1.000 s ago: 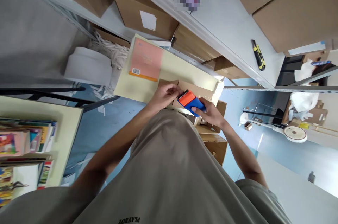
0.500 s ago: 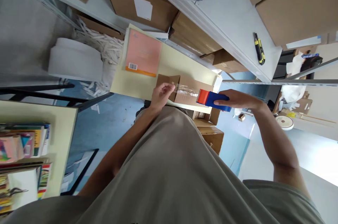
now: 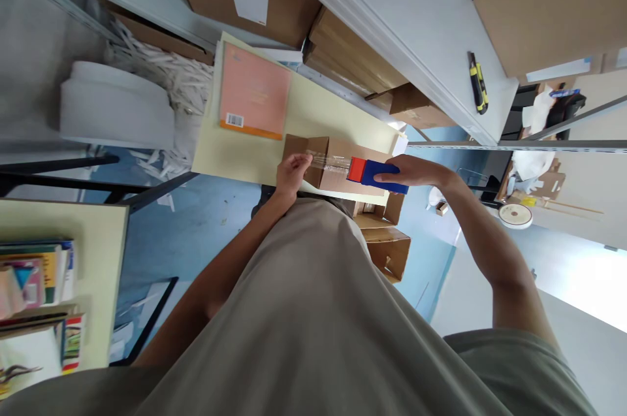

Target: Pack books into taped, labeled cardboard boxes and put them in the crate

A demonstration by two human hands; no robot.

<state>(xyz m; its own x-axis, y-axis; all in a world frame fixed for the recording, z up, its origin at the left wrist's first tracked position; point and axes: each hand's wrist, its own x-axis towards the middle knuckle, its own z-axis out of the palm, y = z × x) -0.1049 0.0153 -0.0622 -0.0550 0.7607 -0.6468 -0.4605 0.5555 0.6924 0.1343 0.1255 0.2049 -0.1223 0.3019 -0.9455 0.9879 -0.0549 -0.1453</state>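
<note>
Beyond our hands runs a grey shelf loaded with big cartons, a yellow knife lying on it up and to the right of our right hand. Under both hands is the pale desk. Far to the left of our left hand lies a white roll. Just up and left of that hand an orange book lies flat on the desk. Between our hands sits the small box, with clear tape stretched across its top. Our left hand presses the tape end onto the box's left edge, fingers curled down. Our right hand is closed around the blue-and-red dispenser, held at the box's right part.
</note>
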